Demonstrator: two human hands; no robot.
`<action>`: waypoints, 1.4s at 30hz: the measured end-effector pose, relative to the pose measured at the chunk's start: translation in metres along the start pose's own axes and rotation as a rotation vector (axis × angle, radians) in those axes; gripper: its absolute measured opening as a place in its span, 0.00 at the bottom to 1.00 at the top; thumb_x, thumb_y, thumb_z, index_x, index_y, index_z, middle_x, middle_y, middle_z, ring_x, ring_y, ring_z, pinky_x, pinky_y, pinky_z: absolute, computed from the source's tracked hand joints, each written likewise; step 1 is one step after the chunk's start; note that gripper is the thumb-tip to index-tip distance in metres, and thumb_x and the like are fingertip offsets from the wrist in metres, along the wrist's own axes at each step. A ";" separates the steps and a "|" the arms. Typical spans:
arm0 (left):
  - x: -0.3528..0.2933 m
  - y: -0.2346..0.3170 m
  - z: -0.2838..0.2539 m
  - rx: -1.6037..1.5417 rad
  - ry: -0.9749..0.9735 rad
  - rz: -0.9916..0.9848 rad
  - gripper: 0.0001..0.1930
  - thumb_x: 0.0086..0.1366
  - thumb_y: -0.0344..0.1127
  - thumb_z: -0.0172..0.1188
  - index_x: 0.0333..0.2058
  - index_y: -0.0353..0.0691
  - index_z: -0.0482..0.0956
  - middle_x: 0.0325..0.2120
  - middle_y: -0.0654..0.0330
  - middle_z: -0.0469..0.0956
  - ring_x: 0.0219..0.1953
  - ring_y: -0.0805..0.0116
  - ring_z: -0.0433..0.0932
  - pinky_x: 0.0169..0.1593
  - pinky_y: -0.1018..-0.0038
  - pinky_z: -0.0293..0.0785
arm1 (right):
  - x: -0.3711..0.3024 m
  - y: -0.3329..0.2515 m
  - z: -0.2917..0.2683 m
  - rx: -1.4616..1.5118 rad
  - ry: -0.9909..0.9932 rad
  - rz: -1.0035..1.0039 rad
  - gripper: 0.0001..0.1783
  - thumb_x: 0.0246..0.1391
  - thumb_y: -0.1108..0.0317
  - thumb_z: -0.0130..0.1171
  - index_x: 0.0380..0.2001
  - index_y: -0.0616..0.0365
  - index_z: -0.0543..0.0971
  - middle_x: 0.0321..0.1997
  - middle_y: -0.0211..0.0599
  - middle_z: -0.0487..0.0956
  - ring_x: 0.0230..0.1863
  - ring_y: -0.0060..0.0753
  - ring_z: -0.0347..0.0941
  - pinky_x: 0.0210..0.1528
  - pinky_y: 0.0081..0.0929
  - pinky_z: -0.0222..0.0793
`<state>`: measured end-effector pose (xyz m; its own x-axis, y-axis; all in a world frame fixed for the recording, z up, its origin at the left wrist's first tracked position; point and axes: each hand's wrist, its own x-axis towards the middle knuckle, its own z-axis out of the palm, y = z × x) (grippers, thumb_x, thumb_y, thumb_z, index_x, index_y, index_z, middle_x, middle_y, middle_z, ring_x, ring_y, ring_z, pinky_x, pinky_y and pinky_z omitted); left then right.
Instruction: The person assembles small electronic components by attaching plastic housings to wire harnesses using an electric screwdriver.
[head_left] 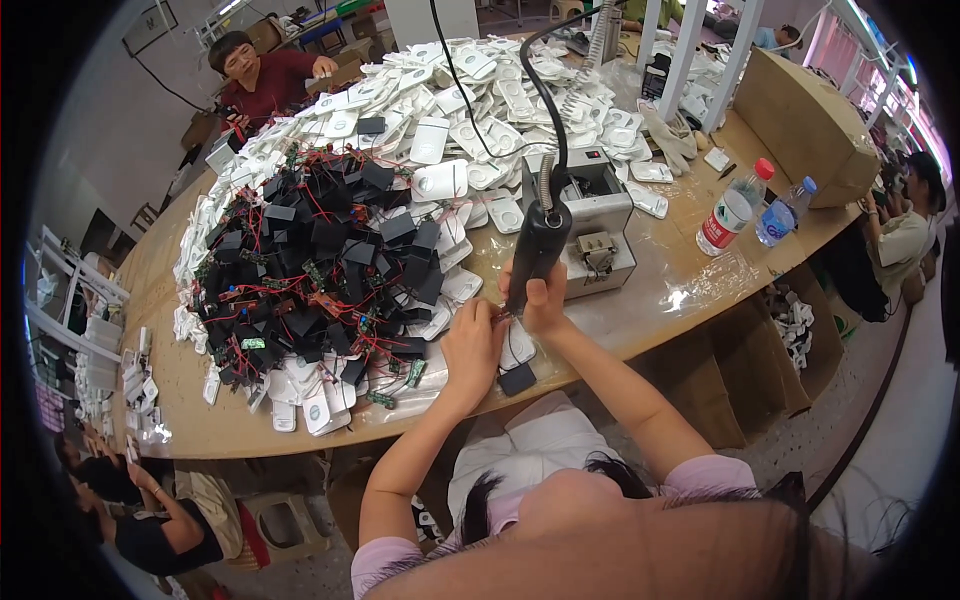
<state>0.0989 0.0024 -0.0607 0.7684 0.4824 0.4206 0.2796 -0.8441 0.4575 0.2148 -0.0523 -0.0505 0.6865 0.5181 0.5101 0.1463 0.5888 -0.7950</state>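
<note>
Two bare hands at work at the near edge of the table, roughly mid-span. Right hand is wrapped round the lower part of a black screwdriver, held nearly upright, cable running up and away over the far side. Left hand is just left of it, fingertips bunched close to the tool's lower end; can't tell whether they pinch anything, tip and fingertips are too crowded to read. White case lies on the table under the hands, partly covered by them, with a black block at its near end. Big heap of black modules with red wires and green boards sits left of the left hand, on and among white covers that pile up behind it and spread to the far side. Metal box stands just right of the screwdriver. Farther right, two bottles, one red-capped, one blue-capped, then a carton at the far right. Person in dark red sits at far left, beyond the heap
</note>
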 end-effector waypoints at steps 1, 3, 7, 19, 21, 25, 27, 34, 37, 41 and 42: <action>-0.001 -0.001 0.001 0.002 0.007 0.001 0.12 0.54 0.37 0.61 0.33 0.38 0.70 0.31 0.58 0.70 0.36 0.57 0.73 0.31 0.64 0.69 | 0.001 0.002 -0.001 0.021 -0.041 0.037 0.43 0.39 0.26 0.54 0.25 0.66 0.70 0.18 0.32 0.70 0.19 0.22 0.68 0.20 0.19 0.64; -0.001 -0.002 0.003 0.010 0.038 0.021 0.12 0.54 0.37 0.61 0.32 0.38 0.70 0.31 0.57 0.70 0.35 0.56 0.73 0.31 0.63 0.69 | 0.005 0.005 -0.005 0.033 -0.148 -0.002 0.41 0.43 0.29 0.54 0.31 0.65 0.69 0.18 0.31 0.71 0.18 0.20 0.68 0.20 0.18 0.64; -0.004 -0.001 0.004 0.041 0.033 0.017 0.13 0.53 0.37 0.61 0.33 0.38 0.70 0.31 0.57 0.70 0.35 0.56 0.74 0.32 0.64 0.70 | 0.012 0.000 -0.004 -0.014 -0.345 -0.029 0.41 0.46 0.31 0.53 0.39 0.65 0.67 0.18 0.29 0.72 0.17 0.18 0.67 0.19 0.18 0.63; -0.004 -0.007 0.005 0.001 0.063 0.050 0.13 0.53 0.36 0.62 0.33 0.38 0.70 0.30 0.56 0.72 0.34 0.55 0.74 0.31 0.63 0.70 | 0.005 0.000 -0.001 0.015 -0.251 0.124 0.43 0.36 0.26 0.56 0.25 0.65 0.70 0.19 0.32 0.70 0.20 0.22 0.68 0.22 0.19 0.64; -0.005 -0.007 0.006 0.018 0.048 0.050 0.13 0.53 0.36 0.61 0.34 0.37 0.70 0.31 0.56 0.72 0.35 0.55 0.74 0.32 0.64 0.70 | 0.006 0.001 -0.001 0.044 -0.258 0.128 0.44 0.36 0.26 0.56 0.25 0.65 0.70 0.19 0.32 0.70 0.20 0.22 0.68 0.22 0.18 0.64; -0.005 -0.007 0.007 0.013 0.060 0.073 0.14 0.53 0.35 0.62 0.35 0.38 0.70 0.31 0.57 0.70 0.36 0.58 0.73 0.32 0.64 0.71 | 0.007 0.004 -0.004 0.117 -0.246 0.110 0.45 0.35 0.25 0.56 0.27 0.65 0.68 0.20 0.32 0.70 0.19 0.22 0.67 0.21 0.18 0.64; -0.006 -0.007 0.006 -0.005 0.040 0.070 0.14 0.52 0.35 0.62 0.35 0.39 0.70 0.31 0.58 0.70 0.36 0.58 0.73 0.32 0.65 0.70 | 0.005 0.009 -0.008 0.134 -0.249 0.100 0.45 0.35 0.25 0.56 0.29 0.64 0.67 0.20 0.33 0.70 0.19 0.22 0.67 0.21 0.18 0.64; -0.005 -0.008 0.007 -0.003 0.008 0.042 0.14 0.51 0.35 0.63 0.34 0.40 0.69 0.31 0.59 0.70 0.35 0.59 0.73 0.31 0.65 0.71 | -0.003 0.012 -0.010 0.183 -0.146 0.083 0.44 0.36 0.25 0.56 0.32 0.59 0.63 0.19 0.34 0.68 0.18 0.24 0.66 0.20 0.19 0.64; -0.005 -0.006 0.006 0.005 0.030 0.055 0.14 0.51 0.35 0.63 0.34 0.40 0.69 0.31 0.59 0.70 0.35 0.59 0.74 0.30 0.65 0.71 | 0.001 0.014 -0.010 0.207 -0.135 0.134 0.43 0.36 0.25 0.55 0.32 0.58 0.62 0.18 0.34 0.68 0.17 0.25 0.65 0.19 0.20 0.65; -0.009 -0.003 -0.002 0.026 0.006 0.022 0.12 0.54 0.36 0.60 0.34 0.39 0.70 0.31 0.57 0.71 0.35 0.56 0.73 0.32 0.63 0.70 | -0.001 0.006 -0.003 0.221 -0.143 0.112 0.42 0.37 0.25 0.55 0.34 0.56 0.62 0.19 0.34 0.68 0.18 0.26 0.65 0.20 0.22 0.65; -0.008 -0.006 -0.005 0.044 -0.003 0.029 0.11 0.54 0.36 0.60 0.33 0.39 0.69 0.31 0.57 0.71 0.35 0.55 0.73 0.32 0.63 0.70 | -0.003 0.005 -0.004 0.251 -0.126 0.116 0.41 0.37 0.26 0.55 0.35 0.55 0.63 0.20 0.34 0.68 0.19 0.26 0.65 0.21 0.22 0.65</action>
<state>0.0886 0.0050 -0.0627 0.7783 0.4568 0.4308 0.2820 -0.8673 0.4102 0.2165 -0.0536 -0.0577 0.5927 0.6541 0.4701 -0.1193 0.6485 -0.7518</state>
